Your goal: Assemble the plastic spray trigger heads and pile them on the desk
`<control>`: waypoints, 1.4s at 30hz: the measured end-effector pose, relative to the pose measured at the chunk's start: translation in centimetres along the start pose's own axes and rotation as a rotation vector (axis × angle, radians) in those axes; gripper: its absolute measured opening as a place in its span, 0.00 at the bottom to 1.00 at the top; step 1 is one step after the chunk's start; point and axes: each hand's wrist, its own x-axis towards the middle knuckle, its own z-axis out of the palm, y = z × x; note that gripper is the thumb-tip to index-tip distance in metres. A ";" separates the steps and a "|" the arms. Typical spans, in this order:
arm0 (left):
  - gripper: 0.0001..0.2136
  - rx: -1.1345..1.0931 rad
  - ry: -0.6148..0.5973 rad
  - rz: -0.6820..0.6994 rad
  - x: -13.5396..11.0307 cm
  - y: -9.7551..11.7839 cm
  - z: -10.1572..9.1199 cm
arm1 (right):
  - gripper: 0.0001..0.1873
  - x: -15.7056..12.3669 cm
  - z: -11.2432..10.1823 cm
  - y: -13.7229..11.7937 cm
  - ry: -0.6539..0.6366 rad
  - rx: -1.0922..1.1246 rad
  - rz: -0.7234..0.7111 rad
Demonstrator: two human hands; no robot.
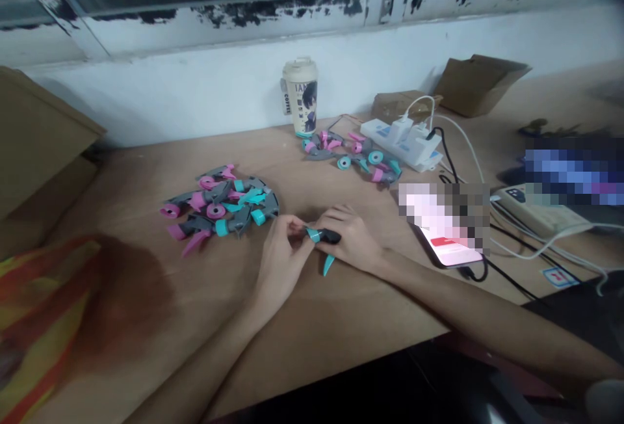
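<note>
A dark grey trigger spray head with a teal collar (pixel 313 235) and a teal trigger lever (pixel 328 265) is held low over the table in front of me. My right hand (pixel 348 235) wraps its fingers round the grey body. At the teal end, my left hand (pixel 283 242) pinches with thumb and fingers closed; any small part between those fingertips is hidden. Just beyond my left hand lies a pile of grey spray heads (pixel 238 206) with pink or teal parts. A second, looser group of spray heads (pixel 358 154) rests farther back.
Behind the second group stands a lidded coffee cup (pixel 306 102). A white power strip (pixel 402 141) with plugs and cables, a lit phone (pixel 453 242) and a power bank (pixel 539 209) are on the right. Cardboard boxes (pixel 480 86) stand at the back; a yellow-red bag (pixel 43 320) is at left.
</note>
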 end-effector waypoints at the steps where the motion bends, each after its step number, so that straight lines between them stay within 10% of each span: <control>1: 0.08 0.082 0.025 -0.030 -0.1 0.2 -0.1 | 0.07 0.0 0.0 0.0 0.010 -0.002 0.009; 10: 0.10 0.493 -0.027 0.081 -0.8 1.9 -0.6 | 0.07 0.1 0.0 0.0 0.015 -0.022 0.042; 42: 0.05 0.309 0.135 0.166 -0.6 0.5 -0.8 | 0.09 -0.3 -1.4 -0.6 0.183 -0.032 0.276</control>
